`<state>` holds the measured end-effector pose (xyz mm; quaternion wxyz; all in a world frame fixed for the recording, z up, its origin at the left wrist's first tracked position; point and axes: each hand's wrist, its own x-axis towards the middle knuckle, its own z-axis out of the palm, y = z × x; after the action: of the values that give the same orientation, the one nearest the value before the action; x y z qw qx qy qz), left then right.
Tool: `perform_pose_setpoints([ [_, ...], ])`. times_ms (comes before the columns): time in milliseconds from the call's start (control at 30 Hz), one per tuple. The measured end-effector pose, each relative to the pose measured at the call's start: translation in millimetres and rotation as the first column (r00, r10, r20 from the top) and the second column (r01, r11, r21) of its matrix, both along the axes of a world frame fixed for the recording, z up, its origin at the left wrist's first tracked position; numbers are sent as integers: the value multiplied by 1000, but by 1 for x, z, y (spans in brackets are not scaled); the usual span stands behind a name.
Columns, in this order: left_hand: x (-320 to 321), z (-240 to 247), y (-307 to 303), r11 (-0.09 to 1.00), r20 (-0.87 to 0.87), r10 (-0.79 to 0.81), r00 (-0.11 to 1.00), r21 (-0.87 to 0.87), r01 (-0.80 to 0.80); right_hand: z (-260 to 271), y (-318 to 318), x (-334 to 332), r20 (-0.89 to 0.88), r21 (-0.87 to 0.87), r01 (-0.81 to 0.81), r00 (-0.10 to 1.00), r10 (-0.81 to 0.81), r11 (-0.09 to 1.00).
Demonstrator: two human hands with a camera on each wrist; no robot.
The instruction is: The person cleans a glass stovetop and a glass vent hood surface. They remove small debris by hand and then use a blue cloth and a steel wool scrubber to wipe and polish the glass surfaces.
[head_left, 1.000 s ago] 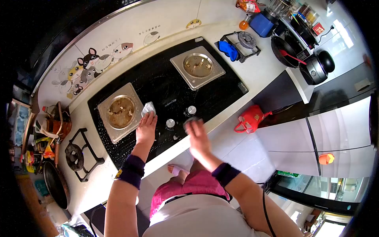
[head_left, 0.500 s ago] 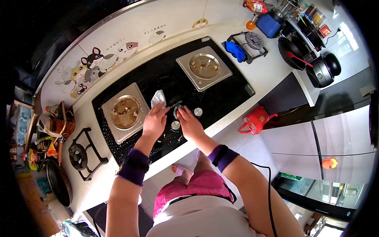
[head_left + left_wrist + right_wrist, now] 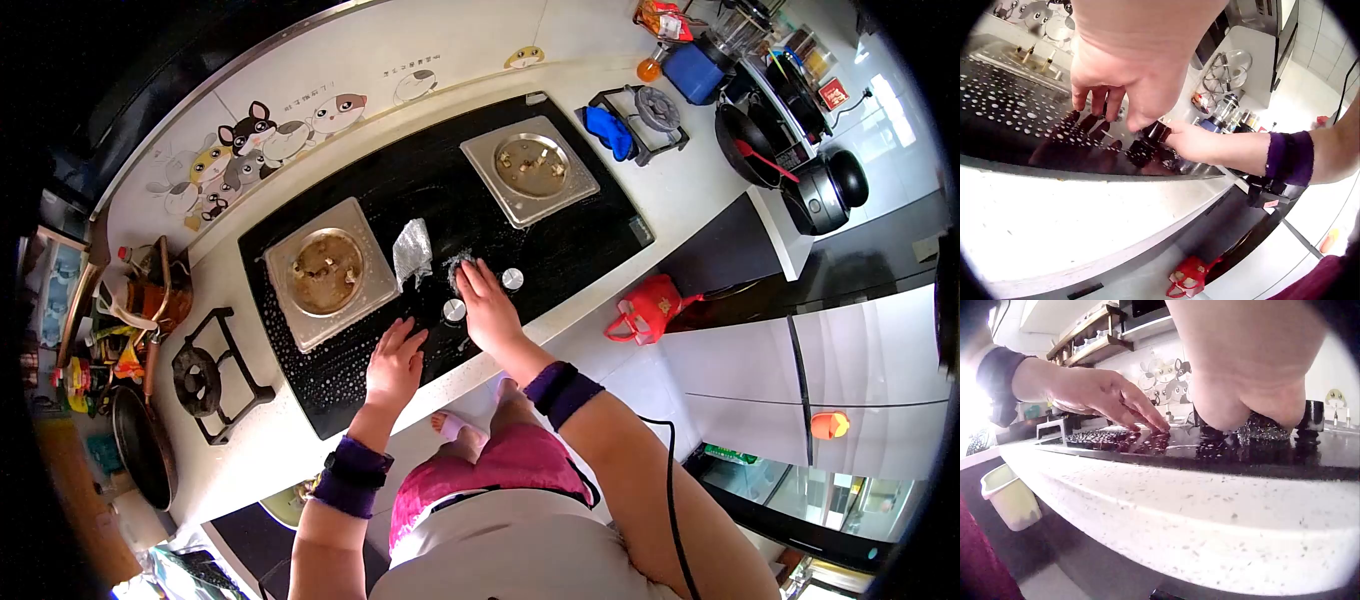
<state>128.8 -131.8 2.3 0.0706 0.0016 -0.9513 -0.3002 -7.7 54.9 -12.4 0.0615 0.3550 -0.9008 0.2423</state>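
My right hand (image 3: 489, 312) holds a dark steel wool scrubber (image 3: 1260, 430) down on the wet black glass cooktop (image 3: 352, 385), between two silver knobs (image 3: 454, 310). Much of the scrubber is hidden under the fingers and palm. To the left, my left hand (image 3: 394, 368) has its fingers loosely spread, low over the glass near the front edge, where water drops dot the surface. It holds nothing. A crumpled silvery cloth or sheet (image 3: 411, 253) lies on the glass beyond it, beside the left metal burner tray (image 3: 345, 232).
The right burner tray (image 3: 515, 208) carries brown residue. Removed pot supports stand at both sides, the left one (image 3: 240, 400) and the right one (image 3: 668, 150), with a blue cloth (image 3: 608, 133) by the latter. A dark pan (image 3: 143, 450) sits at far left; a red bag (image 3: 648, 308) is below the counter.
My left hand has let go of the silvery cloth and drawn back toward the front edge. The right hand has moved left with the scrubber onto the glass between the knobs.
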Motion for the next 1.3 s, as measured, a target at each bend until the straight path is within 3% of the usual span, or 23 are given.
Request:
perform_pose_setpoints([
  [233, 34, 9, -14, 989, 74, 26, 997, -147, -15, 5, 40, 88, 4, 17, 78, 997, -78, 997],
  [333, 45, 16, -17, 982, 120, 89, 989, -175, -68, 19, 3, 134, 178, 60, -148, 975, 135, 987],
  [367, 48, 14, -20, 983, 132, 117, 984, -160, -95, 5, -15, 144, 85, -36, -206, 974, 208, 978],
  [433, 56, 14, -29, 979, 159, 173, 972, -136, -152, 1, -39, 155, 95, -64, -301, 947, 306, 951],
  [533, 75, 20, -47, 966, 145, 257, 955, -71, -249, -9, -23, 133, 110, -53, -351, 928, 355, 935],
  [633, 97, 25, -68, 938, 87, 346, 934, -9, -347, 7, 20, 104, 132, 92, -95, 988, 82, 991],
  [700, 111, 40, -72, 907, 83, 416, 906, 27, -419, 22, 21, 108, 128, 82, -93, 988, 82, 992],
  [733, 118, 38, -76, 902, 53, 431, 901, -14, -431, 10, 5, 115, 74, 134, -83, 995, 73, 988],
  [800, 127, 40, -77, 878, 40, 477, 878, 36, -478, 2, -35, 139, 127, 104, -271, 958, 258, 957],
  [933, 146, 38, -82, 841, -19, 536, 844, 105, -531, -5, -137, 197, 239, -199, -545, 779, 580, 814],
  [967, 150, 38, -84, 833, -31, 546, 837, 125, -539, -9, -155, 204, 154, -40, -616, 774, 614, 787],
  [1033, 163, 37, -91, 829, -59, 554, 831, 126, -544, -13, -167, 199, 179, -91, -624, 756, 629, 776],
  [1100, 177, 31, -99, 828, -117, 560, 820, 83, -554, -21, -151, 165, 16, -76, -514, 856, 516, 855],
  [1133, 184, 31, -100, 826, -119, 564, 817, 76, -559, 11, -143, 132, 365, -100, -311, 872, 325, 945],
  [1167, 191, 29, -99, 804, -86, 592, 801, 127, -581, 47, -130, 104, 666, -42, -100, 739, 102, 994],
  [1200, 197, 23, -98, 789, -60, 611, 790, 135, -600, 23, -104, 83, 310, 56, -76, 949, 55, 996],
  [1233, 203, 15, -96, 773, -30, 627, 778, 142, -618, -3, -91, 71, -101, 127, -16, 994, 29, 992],
  [1300, 207, 16, -85, 766, 26, 629, 777, 149, -625, 2, -105, 82, -121, 132, -7, 992, 23, 991],
])
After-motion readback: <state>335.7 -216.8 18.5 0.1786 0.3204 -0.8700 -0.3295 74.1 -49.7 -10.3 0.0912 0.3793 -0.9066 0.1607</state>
